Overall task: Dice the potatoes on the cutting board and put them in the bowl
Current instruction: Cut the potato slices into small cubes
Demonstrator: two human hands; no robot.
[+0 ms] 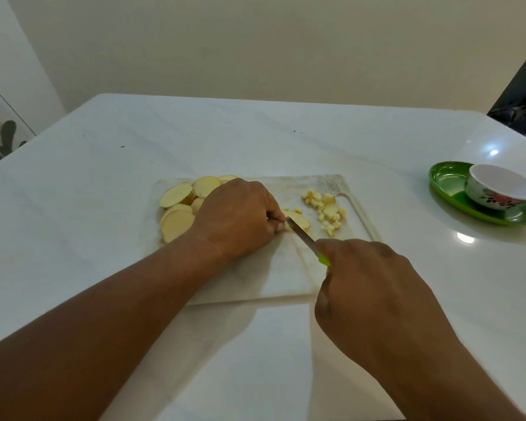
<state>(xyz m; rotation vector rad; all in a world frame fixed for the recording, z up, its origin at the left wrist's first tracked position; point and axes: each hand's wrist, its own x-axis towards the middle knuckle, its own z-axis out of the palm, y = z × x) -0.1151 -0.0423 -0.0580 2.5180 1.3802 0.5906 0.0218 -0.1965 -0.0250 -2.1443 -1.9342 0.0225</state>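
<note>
The potato slice being cut lies flat near the centre of the white cutting board. The left hand pins its near edge with curled fingers. The right hand is closed around the green handle of the knife, whose tip meets the slice directly beside the left fingertips. A pile of uncut potato slices sits at the board's far left corner, partly behind the left hand. Finished potato dice lie scattered toward the board's right edge. The floral bowl stands on a green plate well to the right on the white worktop; no dice are visible in it.

Hazards: the blade works very close to the left fingertips, so a slip on the wet slice could cut them. Dice near the board edge could roll onto the worktop. The bowl stands well apart from the board, so transfer invites spills.
</note>
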